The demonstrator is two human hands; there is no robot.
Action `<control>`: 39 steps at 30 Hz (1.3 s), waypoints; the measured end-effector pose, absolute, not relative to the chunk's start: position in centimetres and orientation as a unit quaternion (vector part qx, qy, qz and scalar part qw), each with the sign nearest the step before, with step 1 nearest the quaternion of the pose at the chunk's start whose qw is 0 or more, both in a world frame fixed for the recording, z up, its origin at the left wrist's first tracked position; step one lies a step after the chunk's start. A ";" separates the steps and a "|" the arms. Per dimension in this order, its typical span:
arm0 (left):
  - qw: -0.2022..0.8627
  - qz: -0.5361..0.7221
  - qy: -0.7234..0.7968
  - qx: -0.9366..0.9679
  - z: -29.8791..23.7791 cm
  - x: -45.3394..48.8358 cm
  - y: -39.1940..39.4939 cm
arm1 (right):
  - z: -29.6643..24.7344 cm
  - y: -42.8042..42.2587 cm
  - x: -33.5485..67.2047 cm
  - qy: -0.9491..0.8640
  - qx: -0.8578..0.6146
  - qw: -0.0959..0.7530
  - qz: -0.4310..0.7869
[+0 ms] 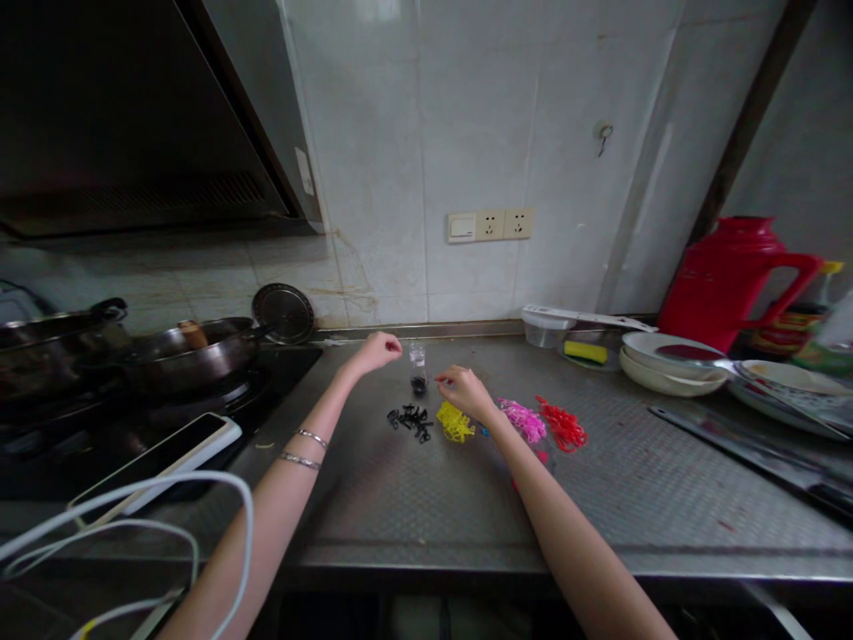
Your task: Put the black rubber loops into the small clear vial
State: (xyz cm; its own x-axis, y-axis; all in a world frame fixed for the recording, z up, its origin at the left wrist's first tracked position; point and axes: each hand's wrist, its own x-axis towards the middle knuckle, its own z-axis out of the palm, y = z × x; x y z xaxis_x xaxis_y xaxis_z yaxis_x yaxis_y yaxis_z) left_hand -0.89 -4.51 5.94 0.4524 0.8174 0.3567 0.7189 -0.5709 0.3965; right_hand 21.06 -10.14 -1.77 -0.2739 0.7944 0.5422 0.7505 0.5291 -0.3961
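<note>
A small clear container (pixel 418 357) stands on the steel counter with black pieces (pixel 418 385) in its bottom. To its left is my left hand (pixel 378 352), fingers curled together; whatever they may hold is too small to make out. My right hand (pixel 465 392) is just right of the container, above the yellow pile, its thumb and fingertips pinched near each other. Small looped pieces lie sorted by colour: a black pile (pixel 410 421), a yellow pile (pixel 456 422), a pink pile (pixel 523 420) and a red pile (pixel 563 424). My right forearm partly hides some blue and red bits.
Pans (pixel 193 351) sit on the stove at left, behind a white-edged device (pixel 160 462) and a looping white cable (pixel 250 524). At right are a knife (pixel 739 449), bowls (pixel 666 372), a yellow sponge (pixel 585 353), a plastic tub (pixel 543 329) and a red thermos jug (pixel 720 284).
</note>
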 end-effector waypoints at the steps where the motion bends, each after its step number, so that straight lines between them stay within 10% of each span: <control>1: 0.132 0.243 0.450 0.849 5.2 -1.6 -4.8 | -1.6 -10.3 20.9 -0.808 -0.470 0.353 0.032; 21: 0.326 0.086 0.425 0.840 -1.7 -3.1 -8.5 | -2.9 -11.7 17.3 -0.911 -0.372 0.177 -0.003; 39: 0.259 0.105 0.445 0.851 -0.6 -3.2 -8.6 | -3.0 -11.7 16.8 -0.905 -0.382 0.184 0.031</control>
